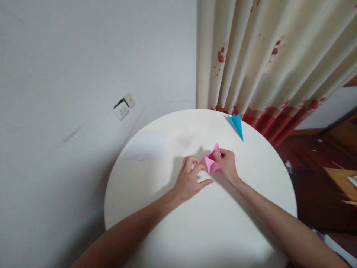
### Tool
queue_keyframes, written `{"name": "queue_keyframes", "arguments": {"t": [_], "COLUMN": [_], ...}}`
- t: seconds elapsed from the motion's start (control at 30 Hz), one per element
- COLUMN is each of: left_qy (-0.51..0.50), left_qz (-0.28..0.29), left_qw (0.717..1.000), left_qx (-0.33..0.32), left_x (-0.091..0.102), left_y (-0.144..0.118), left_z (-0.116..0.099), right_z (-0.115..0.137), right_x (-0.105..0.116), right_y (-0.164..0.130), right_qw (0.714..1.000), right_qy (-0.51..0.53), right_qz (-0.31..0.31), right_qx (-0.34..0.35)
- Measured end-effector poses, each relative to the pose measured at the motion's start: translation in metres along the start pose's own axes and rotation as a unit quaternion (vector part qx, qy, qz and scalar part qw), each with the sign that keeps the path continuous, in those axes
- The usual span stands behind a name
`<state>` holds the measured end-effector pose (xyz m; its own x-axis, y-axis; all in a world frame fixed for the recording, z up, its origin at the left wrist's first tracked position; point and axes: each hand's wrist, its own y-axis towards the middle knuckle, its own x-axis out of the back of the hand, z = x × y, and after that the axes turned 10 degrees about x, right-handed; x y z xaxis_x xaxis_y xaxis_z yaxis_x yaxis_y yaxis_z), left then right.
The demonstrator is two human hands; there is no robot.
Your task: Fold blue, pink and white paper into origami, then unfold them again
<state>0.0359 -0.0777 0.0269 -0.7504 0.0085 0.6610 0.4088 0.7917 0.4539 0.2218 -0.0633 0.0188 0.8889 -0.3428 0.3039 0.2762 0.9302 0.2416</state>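
A piece of folded pink paper (211,165), with pointed flaps standing up, is held above the middle of the round white table. My right hand (227,163) pinches its right side, the thumb pressed into the folds. On the other side, my left hand (191,178) has its thumb stretched out and its fingers curved apart. Its fingertips reach the paper's left corner; whether they touch it I cannot tell. The underside of the pink paper is hidden.
Toward the table's (200,223) far right edge lies a blue folded paper plane (237,126). A white sheet (146,145) lies at the left. Behind are a wall with a socket (121,109) and a flowered curtain (251,56).
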Motion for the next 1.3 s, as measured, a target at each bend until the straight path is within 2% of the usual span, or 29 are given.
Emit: {"name": "queue_keyframes", "arguments": {"t": [0.17,0.33,0.5,0.63,0.77,0.93,1.03,1.2,1.23,1.3], "left_qy": [0.019,-0.109,-0.289,-0.344,-0.302,-0.241,-0.242,-0.325,-0.322,-0.264], "left_qz": [-0.049,-0.097,-0.136,-0.149,-0.193,-0.235,-0.233,-0.192,-0.185,-0.179], "left_qw": [0.999,0.986,0.925,0.892,0.894,0.906,0.906,0.881,0.885,0.914], "left_qx": [0.014,0.079,0.207,0.253,0.268,0.257,0.258,0.284,0.281,0.25], "left_x": [0.003,0.009,0.001,-0.007,-0.004,0.01,0.012,0.007,0.007,0.007], "left_y": [0.005,0.013,0.018,0.018,0.019,0.026,0.029,0.033,0.033,0.033], "left_z": [0.0,0.015,0.035,0.049,0.059,0.065,0.066,0.07,0.071,0.07], "right_z": [0.005,0.002,-0.007,-0.009,-0.004,-0.002,-0.005,-0.008,-0.007,-0.006], "right_x": [-0.01,-0.009,-0.005,-0.004,-0.003,-0.004,-0.008,-0.011,-0.01,-0.009], "right_y": [-0.008,-0.005,0.002,0.004,0.004,0.004,0.002,-0.001,-0.001,-0.002], "right_qw": [0.998,0.997,0.998,0.998,0.998,0.993,0.992,0.993,0.994,0.995], "right_qy": [-0.039,-0.045,-0.043,-0.026,0.037,0.099,0.095,0.068,0.056,0.032], "right_qz": [0.001,-0.003,-0.013,-0.021,-0.018,0.033,0.04,0.029,0.023,0.009], "right_qx": [0.058,0.063,0.05,0.056,0.054,0.047,0.068,0.087,0.091,0.093]}}
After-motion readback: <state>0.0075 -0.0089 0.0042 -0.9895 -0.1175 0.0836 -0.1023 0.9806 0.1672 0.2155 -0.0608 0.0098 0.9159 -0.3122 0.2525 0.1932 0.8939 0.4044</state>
